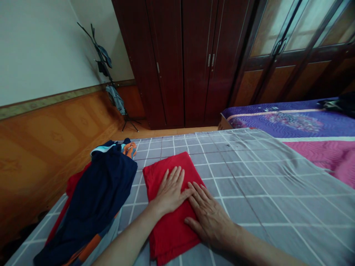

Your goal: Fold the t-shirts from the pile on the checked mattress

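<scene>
Left hand (pixel 169 191) and right hand (pixel 210 217), fingers spread, rest on one folded red cloth (pixel 169 164).

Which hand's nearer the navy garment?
Left. The left hand lies on the folded red cloth, right of the navy garment, not touching it. The right hand lies farther right.

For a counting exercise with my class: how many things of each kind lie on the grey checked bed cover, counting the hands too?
hands: 2 (left hand, right hand)
folded red cloth: 1
heap of navy and red clothes: 1
Total: 4
</scene>
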Demonstrator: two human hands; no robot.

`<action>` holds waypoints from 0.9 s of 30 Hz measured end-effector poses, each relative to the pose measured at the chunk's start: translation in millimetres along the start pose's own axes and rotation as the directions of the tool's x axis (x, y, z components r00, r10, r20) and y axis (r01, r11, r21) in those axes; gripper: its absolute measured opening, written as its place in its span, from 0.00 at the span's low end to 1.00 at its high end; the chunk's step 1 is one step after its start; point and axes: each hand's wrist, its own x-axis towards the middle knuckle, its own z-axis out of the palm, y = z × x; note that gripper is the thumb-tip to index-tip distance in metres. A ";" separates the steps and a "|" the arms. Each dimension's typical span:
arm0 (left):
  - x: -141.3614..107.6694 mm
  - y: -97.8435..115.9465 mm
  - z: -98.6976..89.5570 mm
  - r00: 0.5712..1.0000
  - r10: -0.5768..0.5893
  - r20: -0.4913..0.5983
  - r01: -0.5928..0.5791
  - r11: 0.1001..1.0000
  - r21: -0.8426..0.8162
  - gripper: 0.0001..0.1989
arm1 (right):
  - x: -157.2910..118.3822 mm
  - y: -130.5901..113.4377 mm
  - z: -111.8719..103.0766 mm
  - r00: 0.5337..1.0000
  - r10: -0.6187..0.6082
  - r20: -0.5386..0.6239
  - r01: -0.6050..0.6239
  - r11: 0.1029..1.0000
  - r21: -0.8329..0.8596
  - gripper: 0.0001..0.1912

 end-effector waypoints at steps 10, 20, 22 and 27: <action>-38.8 -95.2 -24.9 0.874 -0.432 -0.221 0.457 0.886 0.074 0.31 | -1.2 -2.2 -3.8 0.999 0.037 0.032 -0.039 0.998 0.051 0.38; -77.6 -46.4 -17.9 0.980 -0.193 0.052 0.183 0.971 0.155 0.33 | -4.9 0.3 1.9 1.000 0.028 0.005 -0.028 0.999 0.034 0.39; -76.5 -58.3 -24.7 0.958 -0.286 -0.008 0.283 0.941 0.187 0.33 | -5.4 -0.2 2.6 1.000 0.028 -0.005 -0.028 0.999 0.042 0.39; -32.3 -13.6 -38.1 0.999 0.018 0.048 -0.021 0.998 0.052 0.31 | -4.8 -3.5 0.6 0.999 0.037 0.024 -0.038 0.998 0.047 0.38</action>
